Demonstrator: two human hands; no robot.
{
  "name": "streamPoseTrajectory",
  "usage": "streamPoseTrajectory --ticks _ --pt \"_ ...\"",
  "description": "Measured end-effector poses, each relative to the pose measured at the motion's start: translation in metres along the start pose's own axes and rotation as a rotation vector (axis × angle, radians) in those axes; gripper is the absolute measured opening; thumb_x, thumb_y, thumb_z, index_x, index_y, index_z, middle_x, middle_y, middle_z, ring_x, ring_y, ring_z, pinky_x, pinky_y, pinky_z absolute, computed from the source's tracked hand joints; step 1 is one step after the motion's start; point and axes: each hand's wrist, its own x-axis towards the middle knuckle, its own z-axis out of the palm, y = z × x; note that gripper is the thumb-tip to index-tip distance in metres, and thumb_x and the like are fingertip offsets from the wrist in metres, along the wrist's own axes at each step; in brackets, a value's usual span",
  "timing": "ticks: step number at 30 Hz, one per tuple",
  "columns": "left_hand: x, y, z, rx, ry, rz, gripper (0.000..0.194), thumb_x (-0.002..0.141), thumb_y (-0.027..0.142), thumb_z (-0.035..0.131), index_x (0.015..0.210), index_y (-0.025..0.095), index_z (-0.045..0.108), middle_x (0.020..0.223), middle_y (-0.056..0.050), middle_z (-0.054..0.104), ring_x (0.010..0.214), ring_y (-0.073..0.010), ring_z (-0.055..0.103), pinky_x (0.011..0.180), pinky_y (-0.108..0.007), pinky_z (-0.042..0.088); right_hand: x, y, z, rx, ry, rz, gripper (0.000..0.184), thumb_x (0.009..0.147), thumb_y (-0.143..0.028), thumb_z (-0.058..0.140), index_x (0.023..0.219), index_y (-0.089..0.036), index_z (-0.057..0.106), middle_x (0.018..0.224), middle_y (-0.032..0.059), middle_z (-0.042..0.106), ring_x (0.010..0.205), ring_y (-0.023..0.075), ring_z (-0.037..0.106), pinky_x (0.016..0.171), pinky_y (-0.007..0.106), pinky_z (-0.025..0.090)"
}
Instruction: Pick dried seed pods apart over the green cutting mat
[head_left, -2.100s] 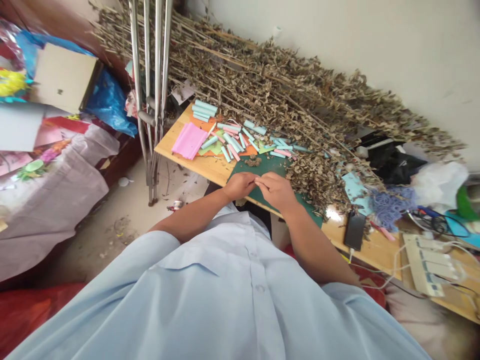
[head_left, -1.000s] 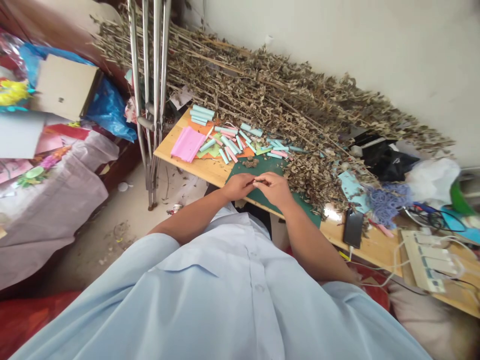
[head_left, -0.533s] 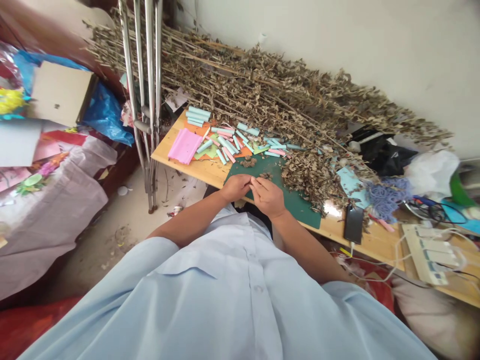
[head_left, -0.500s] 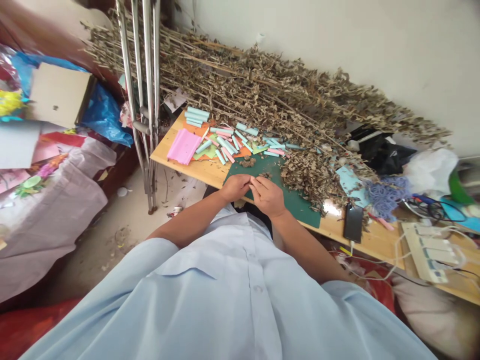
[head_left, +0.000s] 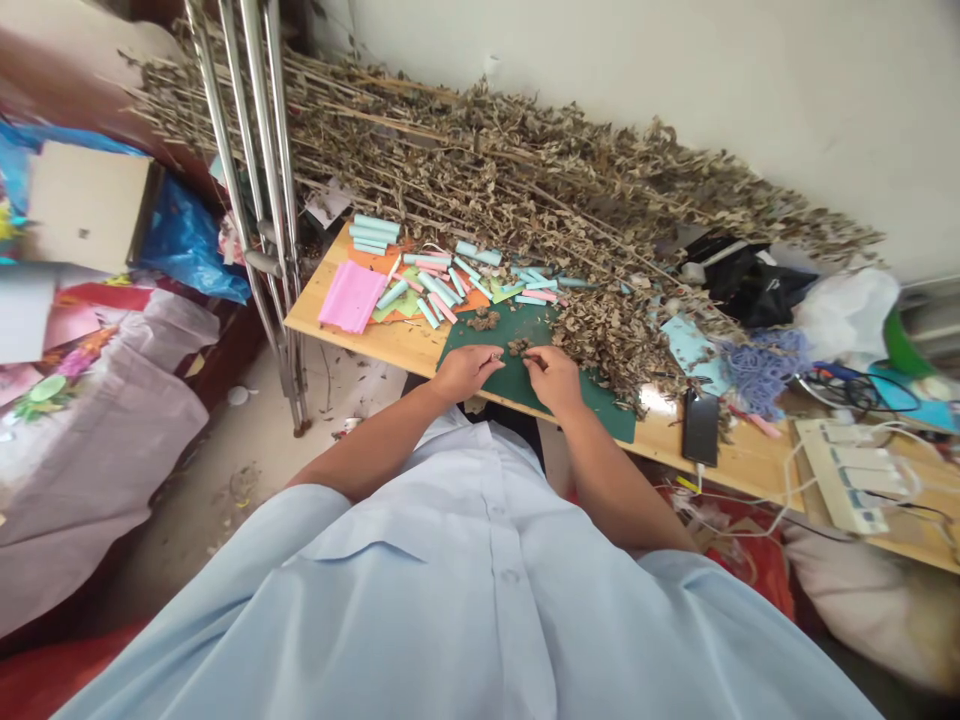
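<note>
Pinching at dried leaf crumbs (head_left: 519,346) on a green cutting mat (head_left: 611,420)

Both your forearms reach forward from the sleeves of your pale blue shirt (head_left: 450,590) and rest low over the near edge of the mat. Your left hand (head_left: 463,373) is curled, its fingers drawn together toward the thumb, and your right hand (head_left: 551,380) is bent downward with its fingers bunched. The two hands are near each other but not touching. Neither grip is clear: something tiny may sit between the fingers of either hand, but you cannot tell from this view. The crumbs lie on the mat between your hands, just beyond your right fingers.

The mat sits on a wooden table (head_left: 742,465), with a second small leaf pile (head_left: 484,319) just beyond the crumbs. Farther back are scattered teal and pink paper rolls (head_left: 431,285) and a pink paper sheet (head_left: 351,295). Long dried leafy branches (head_left: 480,150) heap across the table against a white wall (head_left: 675,80). Metal crutches (head_left: 255,180) stand at the table's left end, a phone (head_left: 701,427) lies to the right of the mat, and a bed (head_left: 90,470) runs along your left.
</note>
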Motion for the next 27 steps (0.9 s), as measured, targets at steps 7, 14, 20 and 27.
streamPoseTrajectory --ticks 7,14,20,27 --pt "0.000 0.000 -0.002 0.005 -0.006 -0.005 0.031 0.101 0.037 0.057 0.121 0.019 0.071 0.108 -0.009 0.078 0.107 -0.0217 0.073 0.097 -0.033 0.055 0.012 0.000 0.004 -0.091 -0.071 -0.021 0.016 0.087 -0.023 0.060 0.097 -0.023 0.073 0.096 0.0076 0.073 0.087 0.0248 0.067 0.083 0.039 0.054" --pt "-0.001 -0.001 0.000 0.003 0.004 -0.004 0.030 0.101 0.039 0.058 0.119 0.019 0.072 0.106 -0.009 0.077 0.104 -0.0214 0.073 0.094 -0.033 0.056 0.011 -0.003 0.000 -0.076 -0.059 -0.011 0.016 0.091 -0.027 0.056 0.094 -0.022 0.070 0.095 0.0082 0.072 0.086 0.0249 0.065 0.082 0.040 0.053" --pt "0.000 0.000 -0.001 0.005 -0.015 0.001 0.031 0.101 0.040 0.056 0.119 0.019 0.071 0.112 -0.009 0.077 0.108 -0.0219 0.071 0.096 -0.033 0.054 0.007 -0.030 -0.009 0.210 -0.028 0.087 0.018 0.091 -0.037 0.061 0.091 -0.022 0.070 0.092 0.0057 0.073 0.078 0.0211 0.064 0.078 0.038 0.055" --pt "-0.001 0.002 -0.006 -0.011 -0.038 0.049 0.033 0.105 0.039 0.046 0.102 0.017 0.071 0.093 -0.007 0.074 0.092 -0.0202 0.069 0.083 -0.030 0.052 0.008 -0.081 -0.015 0.283 -0.085 -0.136 0.010 0.095 -0.030 0.060 0.092 -0.024 0.068 0.094 0.0041 0.070 0.086 0.0203 0.066 0.083 0.036 0.055"
